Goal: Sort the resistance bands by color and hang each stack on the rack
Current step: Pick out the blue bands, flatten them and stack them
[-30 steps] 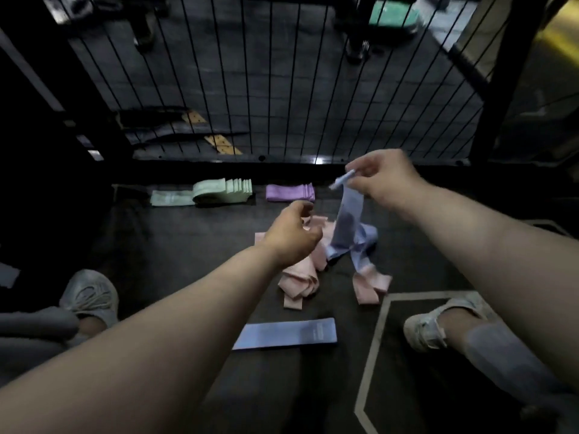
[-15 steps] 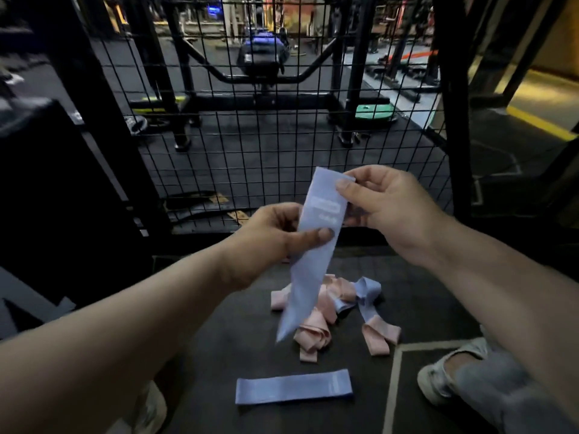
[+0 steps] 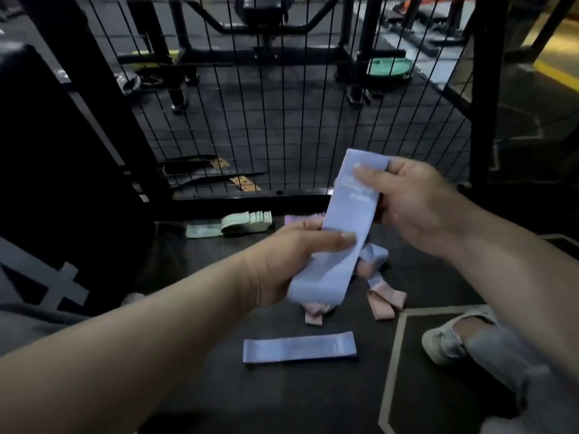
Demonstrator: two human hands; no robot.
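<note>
I hold a light blue resistance band point(image 3: 340, 233) upright between both hands. My right hand point(image 3: 416, 205) pinches its top end, and my left hand point(image 3: 291, 261) grips its lower half with the thumb across the front. Another blue band point(image 3: 299, 347) lies flat on the dark floor below. Behind my hands lies a loose pile of pink bands point(image 3: 383, 303) with a blue one point(image 3: 374, 255) mixed in. A stack of green bands point(image 3: 238, 223) sits by the wire fence, and a purple band point(image 3: 296, 218) peeks out beside it.
A black wire mesh fence point(image 3: 282, 120) with a thick base bar stands just beyond the bands. My shoe point(image 3: 448, 339) and leg are at the right, by a pale floor line point(image 3: 394, 349). A dark block fills the left side.
The blue band was lifted off the pile by my right hand; my left hand took hold of it and has slid down to its lower half. The view has tilted down again.
</note>
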